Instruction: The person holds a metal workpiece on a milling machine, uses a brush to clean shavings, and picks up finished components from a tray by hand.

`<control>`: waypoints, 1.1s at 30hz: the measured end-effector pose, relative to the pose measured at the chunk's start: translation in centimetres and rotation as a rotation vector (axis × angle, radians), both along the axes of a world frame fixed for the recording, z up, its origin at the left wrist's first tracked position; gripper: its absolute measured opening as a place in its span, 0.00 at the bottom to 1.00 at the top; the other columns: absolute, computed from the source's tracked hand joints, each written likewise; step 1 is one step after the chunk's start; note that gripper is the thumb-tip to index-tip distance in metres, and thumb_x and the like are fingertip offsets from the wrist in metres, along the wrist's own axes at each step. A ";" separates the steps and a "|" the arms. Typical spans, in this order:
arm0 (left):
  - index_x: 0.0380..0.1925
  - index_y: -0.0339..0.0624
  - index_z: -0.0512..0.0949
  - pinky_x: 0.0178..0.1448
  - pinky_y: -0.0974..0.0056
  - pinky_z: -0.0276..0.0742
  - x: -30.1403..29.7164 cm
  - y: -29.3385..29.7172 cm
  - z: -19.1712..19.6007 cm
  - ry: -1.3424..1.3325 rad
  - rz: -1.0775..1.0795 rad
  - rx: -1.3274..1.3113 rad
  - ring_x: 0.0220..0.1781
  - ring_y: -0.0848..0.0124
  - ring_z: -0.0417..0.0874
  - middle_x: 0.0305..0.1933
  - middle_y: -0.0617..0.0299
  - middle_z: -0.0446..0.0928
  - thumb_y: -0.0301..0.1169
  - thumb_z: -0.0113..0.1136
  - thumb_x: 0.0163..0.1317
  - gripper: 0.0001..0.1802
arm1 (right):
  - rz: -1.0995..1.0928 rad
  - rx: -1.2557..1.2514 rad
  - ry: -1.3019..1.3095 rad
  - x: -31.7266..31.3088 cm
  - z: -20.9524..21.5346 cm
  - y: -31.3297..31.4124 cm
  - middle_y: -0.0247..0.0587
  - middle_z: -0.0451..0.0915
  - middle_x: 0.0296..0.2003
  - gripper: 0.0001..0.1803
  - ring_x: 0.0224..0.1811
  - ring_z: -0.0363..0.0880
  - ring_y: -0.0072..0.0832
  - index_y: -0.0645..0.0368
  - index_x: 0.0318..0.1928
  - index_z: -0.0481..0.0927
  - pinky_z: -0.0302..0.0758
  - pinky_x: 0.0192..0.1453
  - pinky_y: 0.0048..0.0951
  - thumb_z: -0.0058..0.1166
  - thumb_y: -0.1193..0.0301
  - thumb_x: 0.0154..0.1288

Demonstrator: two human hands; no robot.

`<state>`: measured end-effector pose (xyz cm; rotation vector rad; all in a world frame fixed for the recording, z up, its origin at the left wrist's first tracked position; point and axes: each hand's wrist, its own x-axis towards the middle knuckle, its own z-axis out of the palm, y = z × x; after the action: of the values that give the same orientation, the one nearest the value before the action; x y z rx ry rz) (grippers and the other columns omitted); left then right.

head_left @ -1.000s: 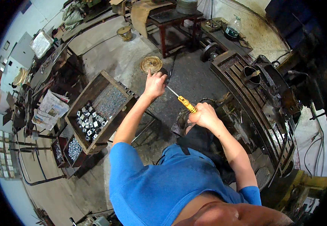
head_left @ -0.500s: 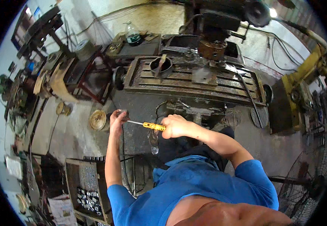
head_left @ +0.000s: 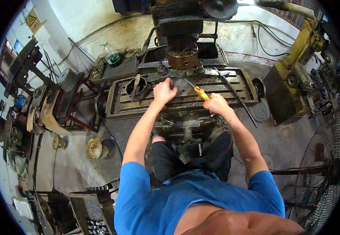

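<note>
From my remote view, a pail [head_left: 94, 148] stands on the floor at far left, and a jug [head_left: 112, 57] sits behind the slotted bed's [head_left: 154, 109] left end. A pot [head_left: 140, 94] rests on the bed with a stick across it; a careless swing of the forearm could tip it.

My left hand [head_left: 165, 92] is over the bed, fingers curled; something dark shows at the fingertips, but I cannot tell whether they grip it. If they do, a loose pinch might let it drop into a slot. The spindle [head_left: 182, 57] hangs close behind, so reaching too far could knock knuckles on it.

The air gun [head_left: 201, 93] is above the bed, clenched in my right hand [head_left: 217, 104], nozzle angled up and leftward. A blast aimed badly could throw grit at the fingers or face.

A rod [head_left: 237, 98] overhangs the front edge; a bumped elbow could dislodge it.
</note>
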<state>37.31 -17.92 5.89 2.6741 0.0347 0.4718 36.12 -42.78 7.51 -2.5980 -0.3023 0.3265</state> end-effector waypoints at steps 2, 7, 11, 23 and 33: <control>0.27 0.43 0.74 0.34 0.53 0.74 2.0 -0.6 -1.2 -0.015 -0.021 0.102 0.31 0.54 0.79 0.23 0.52 0.77 0.43 0.59 0.44 0.16 | 0.017 0.074 -0.005 -0.9 1.5 -0.6 0.55 0.79 0.24 0.17 0.31 0.80 0.42 0.67 0.29 0.78 0.74 0.38 0.36 0.50 0.66 0.40; 0.29 0.44 0.75 0.36 0.54 0.74 2.3 -1.1 -1.0 0.008 -0.146 0.210 0.33 0.56 0.79 0.26 0.53 0.78 0.41 0.60 0.45 0.14 | 0.075 0.911 0.120 0.2 -3.4 -6.6 0.32 0.74 0.19 0.13 0.23 0.71 0.16 0.65 0.29 0.78 0.67 0.28 0.19 0.47 0.73 0.41; 0.32 0.44 0.76 0.39 0.54 0.73 1.8 -0.1 -1.4 0.006 -0.190 0.236 0.35 0.55 0.79 0.29 0.53 0.78 0.35 0.58 0.47 0.12 | -0.060 0.899 0.038 -0.8 -8.4 -7.0 0.36 0.80 0.26 0.14 0.29 0.76 0.19 0.64 0.29 0.81 0.70 0.36 0.19 0.47 0.73 0.40; 0.35 0.46 0.77 0.39 0.54 0.73 6.1 -3.3 -2.6 -0.096 -0.165 0.137 0.36 0.54 0.79 0.32 0.51 0.78 0.33 0.57 0.47 0.12 | -0.193 0.452 -0.063 -4.5 -9.4 -8.5 0.56 0.79 0.28 0.21 0.35 0.81 0.42 0.67 0.34 0.80 0.75 0.40 0.31 0.53 0.65 0.39; 0.30 0.41 0.76 0.37 0.52 0.75 7.7 -3.2 -3.0 -0.015 0.087 0.059 0.34 0.53 0.80 0.28 0.50 0.78 0.38 0.62 0.47 0.14 | -0.020 0.664 -0.672 1.0 10.1 -15.3 0.40 0.80 0.36 0.24 0.39 0.78 0.27 0.65 0.43 0.77 0.74 0.43 0.27 0.44 0.84 0.40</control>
<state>45.00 -21.12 2.91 2.7356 0.1353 0.5276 37.09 -58.09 17.64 -1.9643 -0.5073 -0.5819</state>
